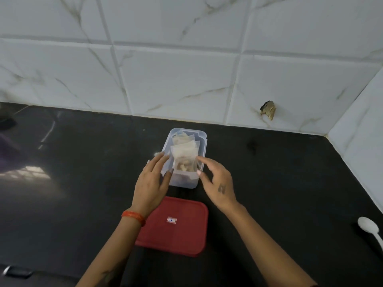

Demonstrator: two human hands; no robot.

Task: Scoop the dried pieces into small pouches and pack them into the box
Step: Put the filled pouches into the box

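Observation:
A clear plastic box (202,139) stands on the black counter near the back wall. Several small clear pouches (185,152) with pale dried pieces stand upright inside it. My left hand (153,179) lies against the box's left side with straight fingers, its thumb at the near wall. My right hand (217,179) hovers at the box's right near corner, fingers relaxed and spread, fingertips close to the front pouch. Neither hand grips anything. The box's red lid (182,230) lies flat on the counter just in front of the box, partly under my left wrist.
A white plastic spoon (370,226) lies at the counter's right edge. The tiled wall (186,79) rises behind the box and meets a side wall at the right. A dark object (6,119) sits at the far left.

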